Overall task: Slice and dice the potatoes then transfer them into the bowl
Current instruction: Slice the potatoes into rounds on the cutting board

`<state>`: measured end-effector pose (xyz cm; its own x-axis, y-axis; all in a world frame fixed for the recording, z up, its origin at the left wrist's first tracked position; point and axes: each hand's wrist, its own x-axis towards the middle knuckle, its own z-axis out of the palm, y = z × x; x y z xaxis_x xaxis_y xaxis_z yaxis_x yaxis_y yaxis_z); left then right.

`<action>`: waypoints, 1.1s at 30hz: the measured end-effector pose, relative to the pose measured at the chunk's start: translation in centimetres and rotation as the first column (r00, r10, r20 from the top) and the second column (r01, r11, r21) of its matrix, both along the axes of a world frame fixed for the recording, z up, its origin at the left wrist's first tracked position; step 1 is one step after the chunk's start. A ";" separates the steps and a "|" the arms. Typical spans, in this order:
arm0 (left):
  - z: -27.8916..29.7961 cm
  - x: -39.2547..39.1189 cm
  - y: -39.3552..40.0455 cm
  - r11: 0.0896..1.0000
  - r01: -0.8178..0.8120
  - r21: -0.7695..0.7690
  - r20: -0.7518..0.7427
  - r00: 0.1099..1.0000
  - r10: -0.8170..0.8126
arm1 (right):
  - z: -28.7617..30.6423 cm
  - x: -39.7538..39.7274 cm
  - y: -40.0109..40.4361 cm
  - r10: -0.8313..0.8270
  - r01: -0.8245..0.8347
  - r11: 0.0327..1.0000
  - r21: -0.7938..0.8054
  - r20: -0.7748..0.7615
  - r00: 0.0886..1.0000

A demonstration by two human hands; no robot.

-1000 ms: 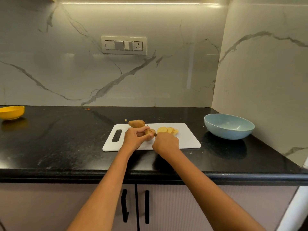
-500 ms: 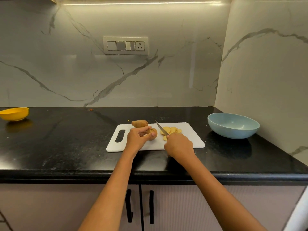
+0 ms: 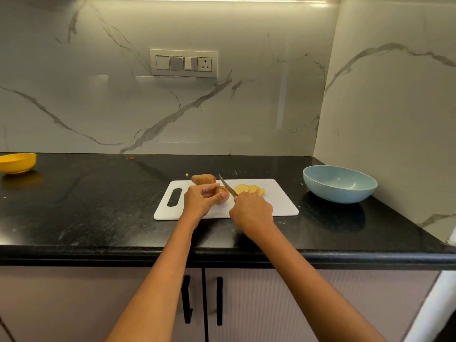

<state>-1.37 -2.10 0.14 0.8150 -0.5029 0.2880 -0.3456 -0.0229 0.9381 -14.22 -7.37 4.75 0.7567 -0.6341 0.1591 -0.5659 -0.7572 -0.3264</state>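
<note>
White chopping board point(image 3: 281, 206) on the black worktop point(image 3: 86, 206) carries the work: the left hand point(image 3: 201, 202) curls around a half-cut potato point(image 3: 223, 195), pinning it down. The right hand point(image 3: 251, 212) grips a knife point(image 3: 228, 188), blade just beside the potato, slices point(image 3: 249, 188) behind, whole potato point(image 3: 203, 179) near, blue bowl point(image 3: 340, 183) well right.

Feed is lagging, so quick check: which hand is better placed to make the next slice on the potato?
Right. The right hand already grips the knife, its blade angled beside the half-cut potato. The left hand is busy holding that potato steady on the cutting board.

Marble walls point(image 3: 222, 114) glowing under a strip light point(image 3: 207, 0) — switch panel point(image 3: 183, 63) above, black counter point(image 3: 74, 206), cabinet doors point(image 3: 246, 304) below.
</note>
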 end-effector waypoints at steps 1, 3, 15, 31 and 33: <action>0.0 0.0 0.0 1.000 0.002 0.000 0.001 1.000 -0.002 | 0.0 0.0 0.1 0.000 0.000 1.000 -0.008 -0.002 1.000; 0.1 0.0 0.0 1.000 0.004 0.003 0.004 1.000 -0.004 | -0.2 0.2 0.2 -0.003 0.003 1.000 -0.020 -0.008 1.000; 0.2 -0.5 -0.3 0.999 -0.029 0.025 0.047 0.998 0.028 | -1.7 0.0 0.7 0.016 -0.024 0.997 -0.073 -0.109 0.994; 0.0 -0.2 -0.1 0.999 -0.043 0.027 0.026 0.999 0.042 | 0.0 -0.2 -0.4 -0.027 0.028 0.997 0.074 -0.018 0.999; -0.1 -0.1 -0.1 0.998 -0.051 0.032 0.053 0.997 0.049 | 0.4 -0.4 -0.3 -0.024 0.024 0.997 0.071 0.011 1.000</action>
